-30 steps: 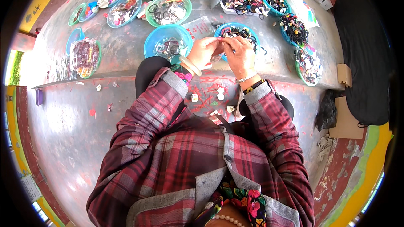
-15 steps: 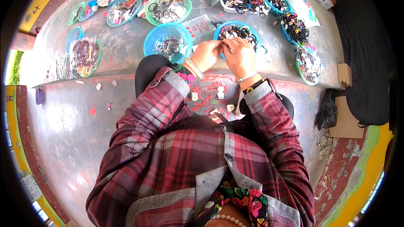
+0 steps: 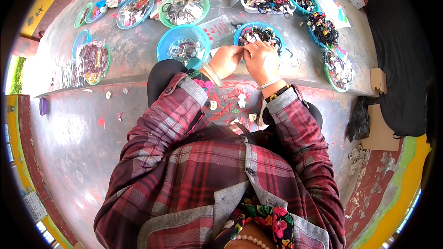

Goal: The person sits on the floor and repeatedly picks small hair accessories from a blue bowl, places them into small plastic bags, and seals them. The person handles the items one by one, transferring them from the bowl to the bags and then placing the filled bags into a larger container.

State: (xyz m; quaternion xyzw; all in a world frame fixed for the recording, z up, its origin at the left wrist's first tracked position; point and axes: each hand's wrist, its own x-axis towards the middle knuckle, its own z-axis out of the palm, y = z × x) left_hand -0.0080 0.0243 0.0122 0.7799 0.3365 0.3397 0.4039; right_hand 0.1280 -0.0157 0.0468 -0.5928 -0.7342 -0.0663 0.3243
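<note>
Lower than earlier, bare left hand (image 3: pixel 226 61) meets bare right hand (image 3: pixel 262 61); fingers curl, closure and hold unclear. Nine o'clock: round blue plastic basin (image 3: pixel 167 40), crinkled clear packets (image 3: pixel 187 50) inside.

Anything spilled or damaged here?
Yes. Red scraps and small white pieces lie scattered on the floor, mid-picture, not in any container. At lower right, the dark red painted band looks flaked, with pale patches.

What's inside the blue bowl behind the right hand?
The blue bowl holds tangled, mostly black bands with pale and coloured pieces. The right hand covers part of its near side; what lies there is hidden.
</note>
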